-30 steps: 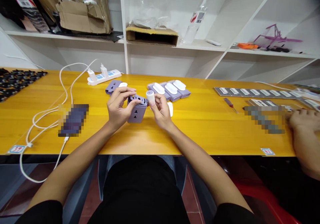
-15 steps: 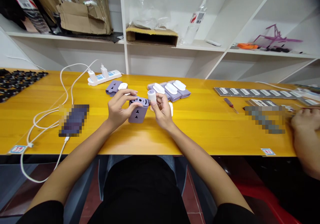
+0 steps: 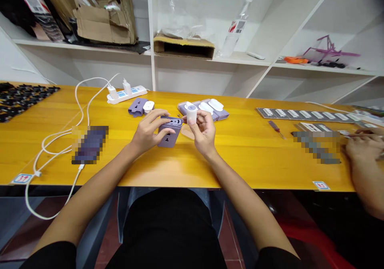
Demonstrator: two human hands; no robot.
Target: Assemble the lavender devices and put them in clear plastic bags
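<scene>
My left hand (image 3: pixel 148 130) grips a purple plastic case (image 3: pixel 169 142) from its left side, fingers over the top edge and thumb across the front. The case stands upright, slightly tilted, with dark slots in its front and top faces. Just to its right, my right hand (image 3: pixel 205 135) pinches a small white cylinder (image 3: pixel 192 114) with a greyish round top. A small gap separates cylinder and case. Behind my right hand sit several purple cases with white oval parts (image 3: pixel 216 104) on top. Beyond my left hand lie another purple case (image 3: pixel 137 107) and a white oval piece (image 3: pixel 148 107).
A white power strip (image 3: pixel 127 94) with plugged-in chargers is at the back left. Its cable runs to a blurred phone (image 3: pixel 91 144). On the right lie a screwdriver (image 3: pixel 276 129), a long metal strip (image 3: pixel 306 115) and another person's hand (image 3: pixel 364 145). Shelves (image 3: pixel 183 59) rise behind the table.
My right hand has moved right with the white cylinder, widening its distance from the case. My left hand and the purple case have shifted slightly right, and the case has turned a little.
</scene>
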